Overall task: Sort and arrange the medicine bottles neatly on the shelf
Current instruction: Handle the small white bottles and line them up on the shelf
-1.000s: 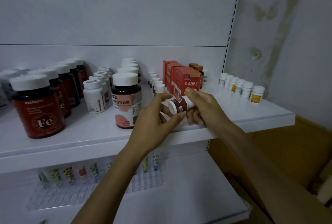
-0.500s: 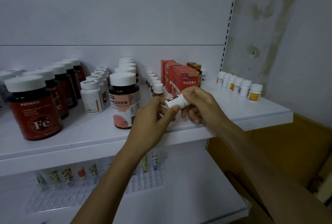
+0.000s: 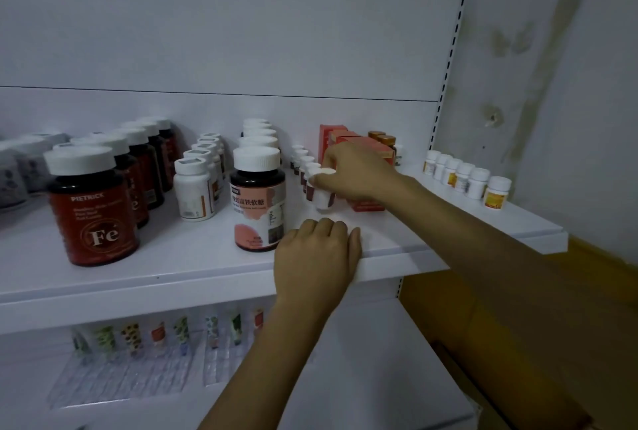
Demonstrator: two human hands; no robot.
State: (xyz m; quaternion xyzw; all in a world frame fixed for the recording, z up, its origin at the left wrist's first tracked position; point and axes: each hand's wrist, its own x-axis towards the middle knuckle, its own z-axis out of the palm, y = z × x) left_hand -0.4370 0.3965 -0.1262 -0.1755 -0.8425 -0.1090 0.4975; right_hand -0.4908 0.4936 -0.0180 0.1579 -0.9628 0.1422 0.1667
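My right hand [image 3: 355, 172] grips a small white bottle [image 3: 322, 196] with a brown label, upright on the white shelf [image 3: 397, 250] at the front of a row of small white-capped bottles [image 3: 303, 162]. My left hand [image 3: 316, 253] rests on the shelf's front edge with its fingers curled under, holding nothing. A pink-labelled dark bottle [image 3: 259, 200] stands just left of my left hand.
Large red Fe bottles [image 3: 91, 208] stand in a row at the left, white bottles [image 3: 195, 189] beside them. Red boxes [image 3: 366, 144] sit behind my right hand. Small yellow-labelled bottles [image 3: 466, 179] line the right end. Tubes in a clear rack [image 3: 165, 333] fill the lower shelf.
My right hand has carried the small bottle from in front of me up onto the shelf and stood it upright. My left hand has let go and dropped to the shelf edge.
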